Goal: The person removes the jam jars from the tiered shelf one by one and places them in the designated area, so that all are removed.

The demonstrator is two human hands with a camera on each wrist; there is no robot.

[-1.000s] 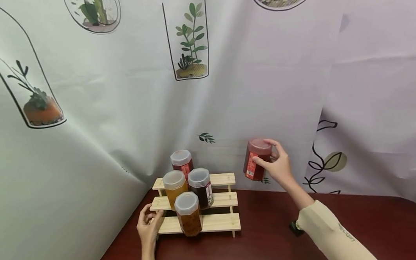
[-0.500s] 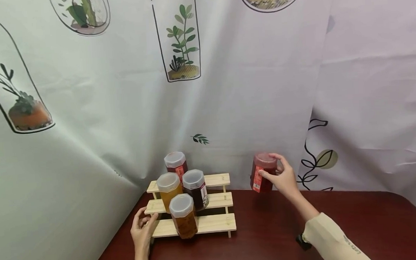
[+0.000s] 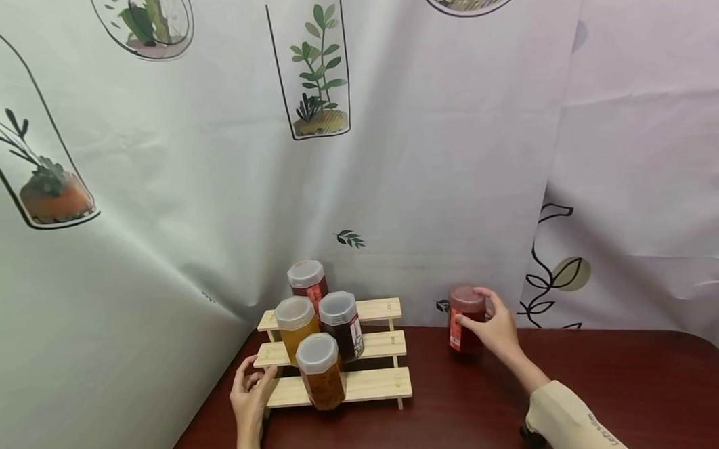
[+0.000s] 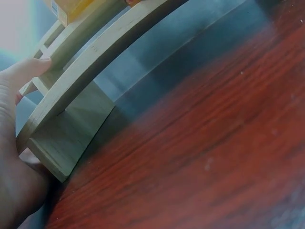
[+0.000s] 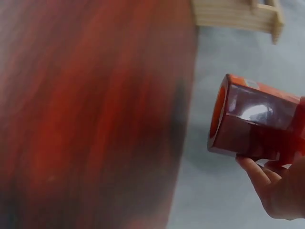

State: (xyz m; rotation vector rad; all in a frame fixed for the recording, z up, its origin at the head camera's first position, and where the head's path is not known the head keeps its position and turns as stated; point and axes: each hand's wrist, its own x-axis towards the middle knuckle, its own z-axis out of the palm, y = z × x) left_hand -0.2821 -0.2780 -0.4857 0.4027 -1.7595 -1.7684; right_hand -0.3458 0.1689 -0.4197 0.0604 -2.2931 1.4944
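Observation:
My right hand [image 3: 495, 324] grips a dark red jar [image 3: 461, 336] with a reddish lid and red label, right of the rack. In the right wrist view the jar's [image 5: 252, 114] base shows, held off the dark red table. At the left, my left hand [image 3: 250, 398] holds the end of a three-tier wooden rack [image 3: 380, 384]; the left wrist view shows its thumb [image 4: 31, 70] against the wood. On the rack stand a red-labelled jar [image 3: 315, 291] on top, a yellow jar [image 3: 295, 340] and a dark purple jar [image 3: 346, 337] mid-tier, and an amber jar [image 3: 325, 388] on the lowest.
A dark red wooden table [image 3: 449, 416] lies under everything. Close behind its back edge hangs a pale curtain [image 3: 424, 180] printed with plants, and the curtain also runs along the left side.
My right hand has lowered the dark red jar toward the table and shifted slightly right. The left hand stays at the rack's end. The head view has tilted and shifted a little.

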